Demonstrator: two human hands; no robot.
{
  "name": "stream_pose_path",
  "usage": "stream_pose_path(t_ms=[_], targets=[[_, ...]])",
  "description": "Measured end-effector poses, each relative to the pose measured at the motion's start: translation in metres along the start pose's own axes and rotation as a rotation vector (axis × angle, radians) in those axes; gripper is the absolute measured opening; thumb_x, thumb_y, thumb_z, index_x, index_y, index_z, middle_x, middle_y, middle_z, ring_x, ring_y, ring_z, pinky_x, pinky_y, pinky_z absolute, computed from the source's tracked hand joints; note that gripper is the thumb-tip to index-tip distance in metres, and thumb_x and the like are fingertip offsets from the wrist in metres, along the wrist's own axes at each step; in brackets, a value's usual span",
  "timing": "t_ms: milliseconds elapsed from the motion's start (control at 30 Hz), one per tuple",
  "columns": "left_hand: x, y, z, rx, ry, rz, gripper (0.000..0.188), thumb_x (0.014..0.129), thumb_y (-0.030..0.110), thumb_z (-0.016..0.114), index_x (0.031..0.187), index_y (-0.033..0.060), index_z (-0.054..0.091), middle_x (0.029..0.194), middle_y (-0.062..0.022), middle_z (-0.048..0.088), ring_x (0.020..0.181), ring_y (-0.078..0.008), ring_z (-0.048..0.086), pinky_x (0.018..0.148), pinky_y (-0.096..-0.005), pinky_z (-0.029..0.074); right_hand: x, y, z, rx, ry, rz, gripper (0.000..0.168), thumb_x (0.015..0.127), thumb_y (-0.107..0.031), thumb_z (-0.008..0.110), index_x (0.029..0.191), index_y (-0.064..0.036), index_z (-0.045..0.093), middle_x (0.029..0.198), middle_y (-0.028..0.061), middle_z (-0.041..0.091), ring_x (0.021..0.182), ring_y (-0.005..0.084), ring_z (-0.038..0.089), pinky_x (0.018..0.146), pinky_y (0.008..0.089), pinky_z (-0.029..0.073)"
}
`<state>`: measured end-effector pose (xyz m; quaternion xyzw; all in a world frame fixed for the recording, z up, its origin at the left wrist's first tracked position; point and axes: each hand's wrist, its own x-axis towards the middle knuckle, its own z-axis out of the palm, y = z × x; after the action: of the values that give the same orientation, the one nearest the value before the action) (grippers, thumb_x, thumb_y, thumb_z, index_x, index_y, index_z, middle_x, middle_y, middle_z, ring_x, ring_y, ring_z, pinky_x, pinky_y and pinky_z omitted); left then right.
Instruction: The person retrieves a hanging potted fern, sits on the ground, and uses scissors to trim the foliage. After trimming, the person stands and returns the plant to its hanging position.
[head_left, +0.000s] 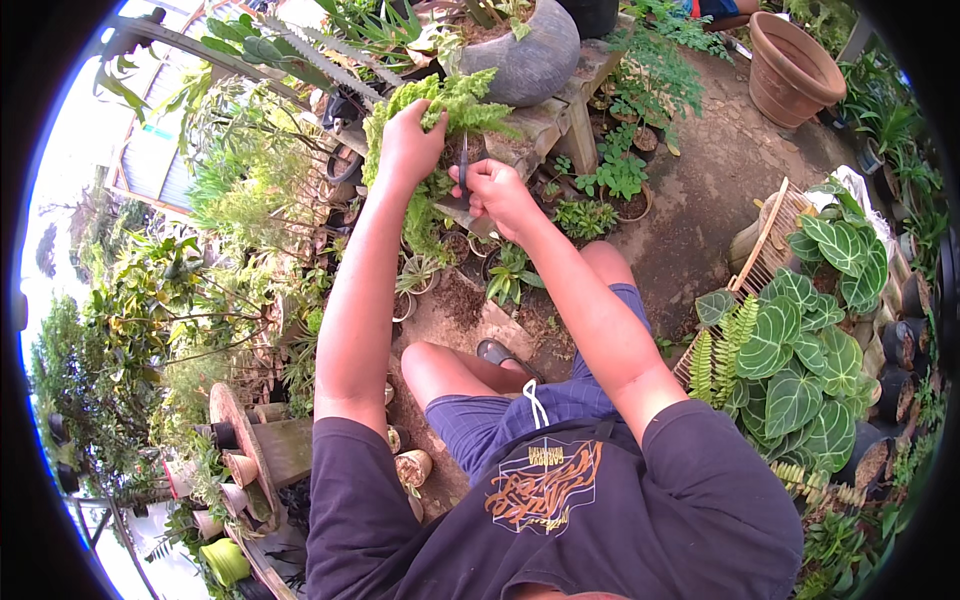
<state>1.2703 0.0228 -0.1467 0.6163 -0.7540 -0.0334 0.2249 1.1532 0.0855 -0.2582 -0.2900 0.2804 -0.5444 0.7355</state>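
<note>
A bushy, light green fern-like plant (420, 217) hangs over the edge of a raised bench at the upper middle. My left hand (412, 139) is at its top, with fingers and thumb bent among the fronds; whether they grip a frond is hidden. My right hand (491, 195), just right of the plant, holds small scissors (463, 161) by their dark handles, blades pointing up towards the foliage. The blade tips lie close to the fronds, and I cannot tell whether they touch. The plant's own pot is hidden by foliage and hands.
A round grey pot (525, 56) stands on the wooden bench (581, 124) above my hands. Small potted plants (514, 276) crowd the ground below. A large terracotta pot (795, 71) stands upper right. Broad-leaved plants (795, 390) fill the right side, beside a wooden stick (761, 232).
</note>
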Motion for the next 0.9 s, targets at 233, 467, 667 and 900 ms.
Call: stream_pose_path(t_ms=[233, 467, 667, 900], targets=[[-0.001, -0.002, 0.0, -0.006, 0.01, -0.004, 0.056, 0.092, 0.036, 0.069, 0.129, -0.0052, 0.062, 0.124, -0.0275, 0.065, 0.119, -0.0381, 0.063, 0.1, -0.041, 0.048, -0.027, 0.004, -0.006, -0.029, -0.079, 0.113, 0.033, 0.09, -0.032, 0.078, 0.094, -0.006, 0.058, 0.079, 0.0044, 0.068, 0.051, 0.0051, 0.049, 0.046, 0.0224, 0.04], [-0.001, -0.011, -0.004, -0.03, -0.05, 0.141, 0.05, 0.086, 0.031, 0.075, 0.128, 0.0061, 0.064, 0.121, -0.023, 0.067, 0.112, -0.0378, 0.064, 0.099, -0.04, 0.049, -0.056, 0.018, -0.023, 0.007, -0.004, 0.174, 0.039, 0.089, -0.032, 0.078, 0.106, -0.005, 0.055, 0.086, 0.0031, 0.066, 0.056, 0.0046, 0.05, 0.051, 0.0219, 0.045], [-0.027, 0.022, 0.009, 0.256, 0.019, 0.346, 0.049, 0.08, 0.028, 0.08, 0.126, 0.0195, 0.067, 0.136, -0.0168, 0.051, 0.129, -0.0385, 0.046, 0.102, -0.0495, 0.045, -0.096, 0.079, -0.072, 0.123, 0.081, 0.291, 0.038, 0.091, -0.027, 0.077, 0.111, -0.006, 0.054, 0.092, 0.0019, 0.066, 0.065, 0.0052, 0.058, 0.06, 0.0224, 0.053], [-0.019, 0.022, 0.029, 0.4, 0.105, 0.184, 0.038, 0.087, 0.034, 0.074, 0.119, 0.0137, 0.071, 0.12, -0.0157, 0.062, 0.116, -0.0345, 0.057, 0.095, -0.0468, 0.048, -0.126, 0.112, -0.091, 0.042, 0.173, 0.397, 0.035, 0.091, -0.03, 0.077, 0.108, -0.009, 0.055, 0.091, 0.0011, 0.067, 0.068, 0.0046, 0.058, 0.063, 0.0229, 0.052]])
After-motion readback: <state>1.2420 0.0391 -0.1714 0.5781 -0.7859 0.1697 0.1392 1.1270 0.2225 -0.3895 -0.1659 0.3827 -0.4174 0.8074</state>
